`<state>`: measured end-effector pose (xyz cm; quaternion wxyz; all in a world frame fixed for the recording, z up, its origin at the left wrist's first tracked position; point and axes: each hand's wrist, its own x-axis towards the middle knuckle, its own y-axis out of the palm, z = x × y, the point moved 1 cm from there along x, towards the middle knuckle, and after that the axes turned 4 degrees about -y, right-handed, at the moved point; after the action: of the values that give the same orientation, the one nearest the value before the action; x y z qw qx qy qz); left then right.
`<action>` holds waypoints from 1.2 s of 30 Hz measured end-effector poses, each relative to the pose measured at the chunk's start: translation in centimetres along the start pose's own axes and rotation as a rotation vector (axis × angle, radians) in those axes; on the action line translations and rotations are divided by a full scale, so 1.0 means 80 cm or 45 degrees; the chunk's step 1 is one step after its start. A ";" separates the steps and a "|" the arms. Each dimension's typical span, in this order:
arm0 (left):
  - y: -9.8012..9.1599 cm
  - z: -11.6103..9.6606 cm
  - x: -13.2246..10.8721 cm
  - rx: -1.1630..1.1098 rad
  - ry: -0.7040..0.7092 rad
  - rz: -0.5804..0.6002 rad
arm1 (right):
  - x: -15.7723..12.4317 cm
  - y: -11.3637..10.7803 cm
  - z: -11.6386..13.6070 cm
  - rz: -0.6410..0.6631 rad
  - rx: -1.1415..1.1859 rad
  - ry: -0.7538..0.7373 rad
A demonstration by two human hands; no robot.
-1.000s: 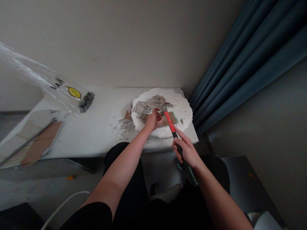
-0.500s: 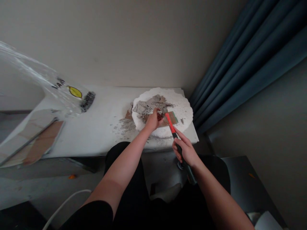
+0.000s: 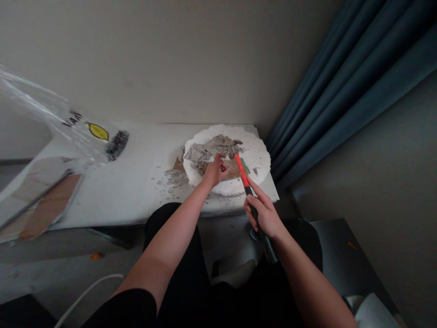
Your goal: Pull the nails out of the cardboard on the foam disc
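Observation:
My right hand [image 3: 261, 209] is wrapped round the black grip of a hammer [image 3: 242, 171], whose red-orange neck points away from me. The hammer's far end touches or hovers over the grey debris; I cannot tell which. Just left of it, my left hand [image 3: 215, 172] is over a brown flat piece [image 3: 232, 169], thumb and forefinger curled but apart, with nothing visible between them. Crumbled grey-brown chunks [image 3: 213, 146] cover much of a white round sheet with a wavy edge [image 3: 257, 152]. A small green patch [image 3: 245, 166] shows beside the hammer's neck.
More crumbs [image 3: 175, 175] lie on the white table [image 3: 136, 182] left of the sheet. A clear plastic bag [image 3: 80, 132] with dark contents is at the left, near a brown board [image 3: 51, 207]. Blue curtains [image 3: 324, 91] hang at the right, above a dark surface [image 3: 355, 259].
My left hand has shifted slightly, and the dark reddish bit by its fingers is no longer seen there. A dark piece now shows on the debris's far right side. The hammer stays in my right hand.

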<state>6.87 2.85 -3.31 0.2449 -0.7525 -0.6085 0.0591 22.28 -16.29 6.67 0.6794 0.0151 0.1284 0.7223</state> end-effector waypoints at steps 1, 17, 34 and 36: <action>-0.001 -0.001 0.000 0.013 -0.008 -0.001 | 0.000 0.000 0.000 0.010 -0.005 0.014; -0.035 -0.004 0.005 0.145 -0.024 -0.303 | 0.007 0.002 -0.014 -0.005 -0.015 0.095; -0.236 0.064 -0.027 0.719 -0.582 -0.509 | 0.024 -0.045 0.000 -0.330 0.029 -0.066; -0.258 0.090 -0.040 0.877 -0.773 -0.301 | 0.030 -0.052 -0.003 -0.372 0.046 -0.027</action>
<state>-15.06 4.85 -1.18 0.2965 -0.5016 -0.6791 0.4465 26.09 -13.74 5.25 0.7783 0.0162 0.1351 0.6130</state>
